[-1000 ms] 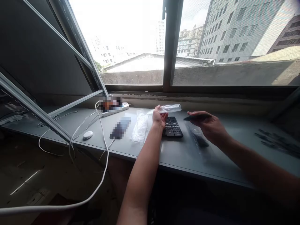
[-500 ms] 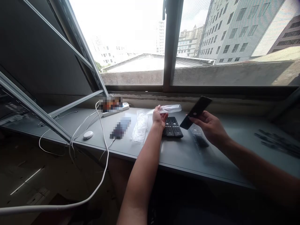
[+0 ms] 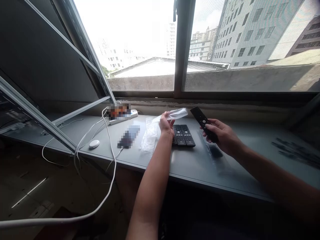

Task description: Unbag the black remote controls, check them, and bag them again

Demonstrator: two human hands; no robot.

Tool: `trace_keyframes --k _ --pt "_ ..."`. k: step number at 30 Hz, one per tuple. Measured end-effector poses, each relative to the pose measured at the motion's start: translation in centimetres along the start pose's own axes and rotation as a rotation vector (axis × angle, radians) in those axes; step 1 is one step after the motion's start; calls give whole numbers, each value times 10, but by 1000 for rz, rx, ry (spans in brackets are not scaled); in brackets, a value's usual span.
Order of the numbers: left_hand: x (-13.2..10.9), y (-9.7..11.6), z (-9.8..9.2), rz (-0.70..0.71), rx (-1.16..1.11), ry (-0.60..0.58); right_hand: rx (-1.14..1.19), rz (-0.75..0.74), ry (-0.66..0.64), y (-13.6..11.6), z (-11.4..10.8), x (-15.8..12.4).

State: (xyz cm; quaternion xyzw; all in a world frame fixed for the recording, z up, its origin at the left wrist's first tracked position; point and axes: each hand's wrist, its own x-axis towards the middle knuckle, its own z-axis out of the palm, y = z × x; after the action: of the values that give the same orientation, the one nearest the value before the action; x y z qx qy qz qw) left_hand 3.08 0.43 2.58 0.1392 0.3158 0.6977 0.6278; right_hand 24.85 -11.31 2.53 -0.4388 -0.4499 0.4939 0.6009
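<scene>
My right hand [image 3: 221, 135] is closed round a slim black remote control [image 3: 201, 120], holding it tilted above the grey desk [image 3: 190, 160], its far end pointing up and left. My left hand [image 3: 166, 125] pinches a clear plastic bag [image 3: 175, 114] that sticks out to the right above the desk. Between my hands two black remotes [image 3: 183, 135] lie side by side on the desk. Just below my right hand another dark remote in a plastic sleeve [image 3: 213, 150] lies flat. More clear bags [image 3: 150, 135] lie left of my left hand.
A white power strip [image 3: 120, 115] sits at the back, with white cables [image 3: 107, 156] hanging over the desk's front edge. A small white puck [image 3: 94, 143] and a blurred dark flat item [image 3: 128, 136] lie at the left. Metal frame bars [image 3: 37, 115] slant across the left. Windows behind.
My right hand has turned the black remote over, so its far end swung from pointing up and right to up and left. My left hand shifted slightly left with the bag.
</scene>
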Motion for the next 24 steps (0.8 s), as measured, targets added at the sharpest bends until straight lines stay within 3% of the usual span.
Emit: trace_keyframes --k 5,15,24 --pt "0 -2 0 3 5 -25 -38 -14 -9 -1 1 0" --pt "0 -7 2 -25 134 -198 -183 73 -44 -1 -2 -1" --pt "-13 -19 -1 -144 624 -621 -205 72 -20 5 -3 3"
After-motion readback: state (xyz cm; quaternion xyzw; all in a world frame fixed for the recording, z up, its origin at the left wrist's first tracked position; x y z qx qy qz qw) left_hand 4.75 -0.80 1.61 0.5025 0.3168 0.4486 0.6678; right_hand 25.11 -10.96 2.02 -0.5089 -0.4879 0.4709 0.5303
